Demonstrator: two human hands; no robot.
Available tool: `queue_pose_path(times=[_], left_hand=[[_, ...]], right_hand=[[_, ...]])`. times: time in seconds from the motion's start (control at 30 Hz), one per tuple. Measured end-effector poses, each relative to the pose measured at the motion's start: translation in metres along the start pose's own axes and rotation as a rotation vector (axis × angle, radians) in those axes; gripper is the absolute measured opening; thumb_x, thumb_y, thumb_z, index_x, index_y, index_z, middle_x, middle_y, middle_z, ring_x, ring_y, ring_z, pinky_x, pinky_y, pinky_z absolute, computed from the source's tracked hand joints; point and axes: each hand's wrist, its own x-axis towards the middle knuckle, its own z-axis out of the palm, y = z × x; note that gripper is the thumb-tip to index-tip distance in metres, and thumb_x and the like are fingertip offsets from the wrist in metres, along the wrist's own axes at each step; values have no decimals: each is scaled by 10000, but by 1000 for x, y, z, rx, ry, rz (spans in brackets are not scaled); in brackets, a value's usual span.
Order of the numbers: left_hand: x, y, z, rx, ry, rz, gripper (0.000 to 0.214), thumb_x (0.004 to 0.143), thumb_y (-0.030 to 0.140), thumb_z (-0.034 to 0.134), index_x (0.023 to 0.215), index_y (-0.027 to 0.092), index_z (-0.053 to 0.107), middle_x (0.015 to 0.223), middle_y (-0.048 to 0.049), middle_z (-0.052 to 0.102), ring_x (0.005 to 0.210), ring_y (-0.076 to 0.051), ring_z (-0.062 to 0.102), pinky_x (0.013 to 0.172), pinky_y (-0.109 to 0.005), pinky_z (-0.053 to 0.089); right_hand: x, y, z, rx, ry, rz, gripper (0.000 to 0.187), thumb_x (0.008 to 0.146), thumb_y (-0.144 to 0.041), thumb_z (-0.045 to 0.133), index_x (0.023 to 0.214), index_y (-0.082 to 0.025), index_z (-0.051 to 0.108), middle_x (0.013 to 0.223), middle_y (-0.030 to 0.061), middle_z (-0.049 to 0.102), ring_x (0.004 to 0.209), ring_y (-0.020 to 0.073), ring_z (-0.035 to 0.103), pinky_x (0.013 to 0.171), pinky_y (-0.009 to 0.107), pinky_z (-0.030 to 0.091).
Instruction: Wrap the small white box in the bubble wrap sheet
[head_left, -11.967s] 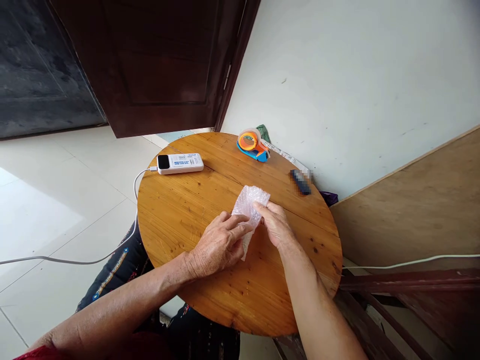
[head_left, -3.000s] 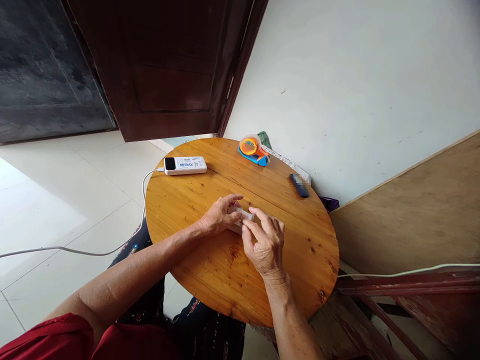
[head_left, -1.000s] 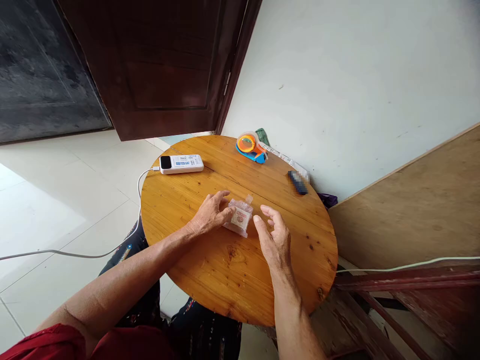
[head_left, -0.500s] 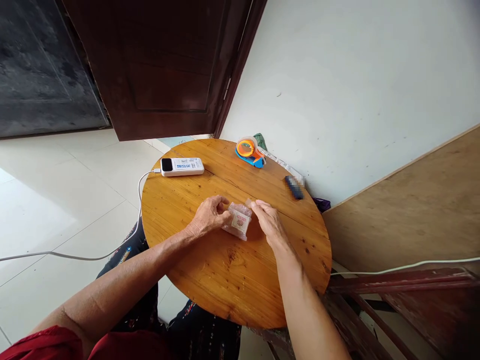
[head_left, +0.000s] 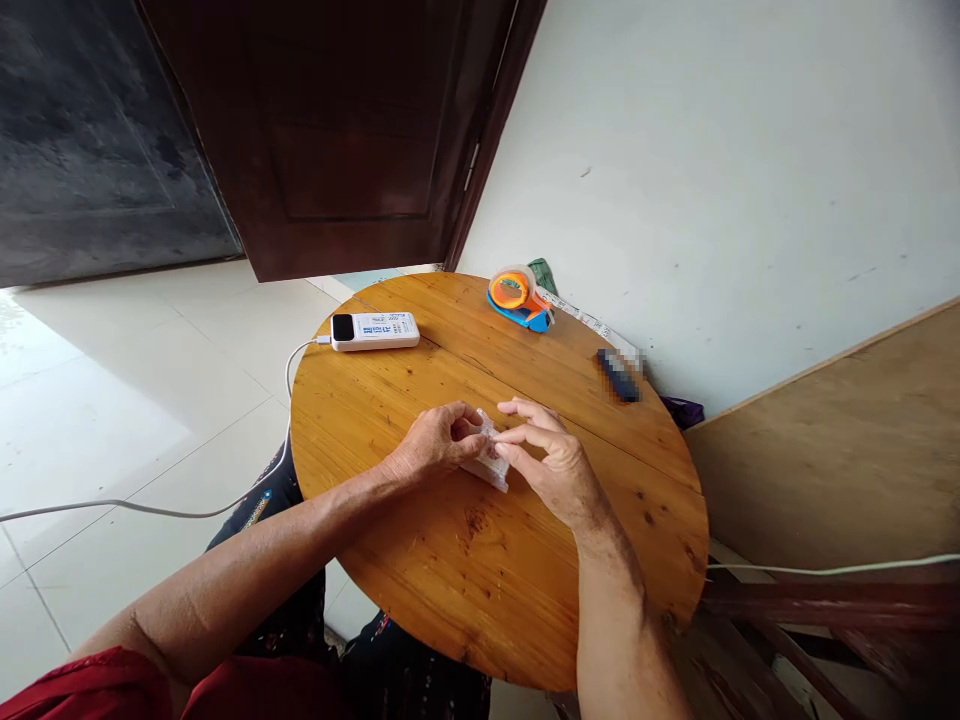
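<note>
A small packet wrapped in bubble wrap (head_left: 491,463) lies near the middle of a round wooden table (head_left: 450,580). My left hand (head_left: 431,452) pinches its left side with curled fingers. My right hand (head_left: 551,462) lies over its right side, thumb and forefinger pressed on the wrap. Most of the packet is hidden between the two hands.
A white power bank (head_left: 375,330) with a cable (head_left: 150,508) lies at the table's far left edge. An orange and blue tape dispenser (head_left: 519,296) sits at the back, a dark small object (head_left: 618,374) to its right. A dark door, a white wall and a wooden board surround the table.
My right hand has come back onto the packet and closed on it, now covering most of it. The left hand has kept its hold throughout.
</note>
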Motion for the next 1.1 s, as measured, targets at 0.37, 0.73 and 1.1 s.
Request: queue_pose_path(times=[0.37, 0.73, 1.1], left_hand=[[-4, 4, 0, 57, 10, 28, 425, 785, 397, 625, 1134, 155, 594, 712, 34, 545, 645, -124, 501, 603, -245, 386], [-6, 8, 2, 146, 15, 15, 535, 755, 360, 687, 1245, 187, 563, 685, 50, 549, 639, -137, 525, 612, -252, 402], [-3, 0, 4, 146, -6, 46, 565, 759, 381, 670, 1279, 202, 539, 685, 53, 550, 628, -133, 516, 602, -244, 391]], right_hand=[[-6, -6, -7, -175, -99, -129, 247, 891, -245, 548, 946, -258, 789, 1218, 81, 693, 1221, 299, 580, 1032, 509, 449], [-1, 4, -4, 130, 195, 247, 239, 817, -384, 647, 1004, -249, 709, 1226, 72, 684, 1124, 271, 620, 928, 423, 497], [4, 24, 26, 422, 173, 485, 425, 725, -376, 649, 1130, -248, 640, 1335, 89, 623, 1246, 277, 546, 1087, 490, 391]])
